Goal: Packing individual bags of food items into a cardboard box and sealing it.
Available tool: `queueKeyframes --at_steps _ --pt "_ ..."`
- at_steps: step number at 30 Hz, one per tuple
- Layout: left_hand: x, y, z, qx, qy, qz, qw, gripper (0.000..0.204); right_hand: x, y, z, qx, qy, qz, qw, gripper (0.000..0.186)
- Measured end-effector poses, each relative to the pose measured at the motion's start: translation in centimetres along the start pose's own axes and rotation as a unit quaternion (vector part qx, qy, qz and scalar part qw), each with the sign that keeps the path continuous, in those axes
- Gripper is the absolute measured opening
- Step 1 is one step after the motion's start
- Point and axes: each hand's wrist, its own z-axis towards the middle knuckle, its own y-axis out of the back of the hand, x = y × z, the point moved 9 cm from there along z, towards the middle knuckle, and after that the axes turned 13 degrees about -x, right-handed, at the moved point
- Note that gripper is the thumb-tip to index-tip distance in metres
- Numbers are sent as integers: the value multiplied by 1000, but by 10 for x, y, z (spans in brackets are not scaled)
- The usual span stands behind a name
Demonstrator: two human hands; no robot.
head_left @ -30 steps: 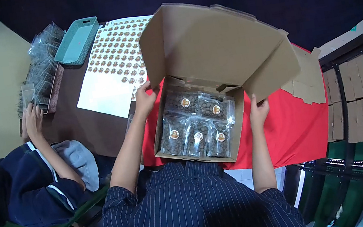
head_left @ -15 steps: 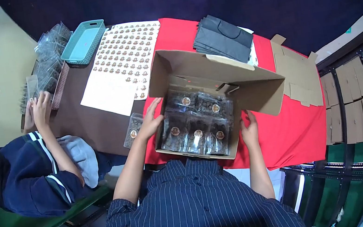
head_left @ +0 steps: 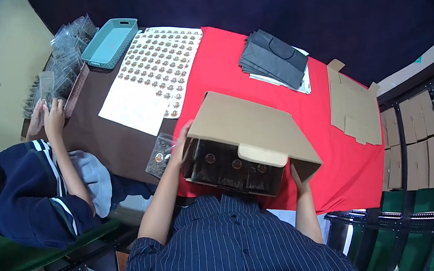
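Observation:
A brown cardboard box stands in front of me on the red cloth, its lid swung partly down over the opening. Beneath the lid, clear pouches of dark pieces with round stickers show in shadow. My left hand holds the box at its left side by the lid's edge. At the right side, my right hand grips the box near the lid's side flap, fingers partly hidden by the cardboard. One more filled pouch lies beside my left wrist.
A sticker sheet and teal basket lie at the back left. Black paper bags and flattened cardboard rest on the red cloth. At left, a co-worker's hands handle a pouch by a packed tray.
The box lid has swung toward me and now covers much of the opening. Both my hands have moved with it and stay at the box's sides.

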Motion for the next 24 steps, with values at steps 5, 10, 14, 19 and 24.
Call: queueKeyframes --at_steps 5,10,14,19,24 --pt "36 32 -10 -33 145 -222 964 57 7 -23 -4 59 -375 141 914 47" --pt "27 -1 -47 109 174 -246 947 76 46 -43 -23 87 -454 114 880 51" --pt "-14 -16 -41 105 67 -2 992 72 42 -63 -10 78 -352 33 932 55" --pt "-13 -29 8 73 -85 55 992 72 36 -80 21 63 -223 -67 970 59" --pt "-21 -23 23 -6 -117 4 993 63 49 -86 46 50 -76 -182 979 64"
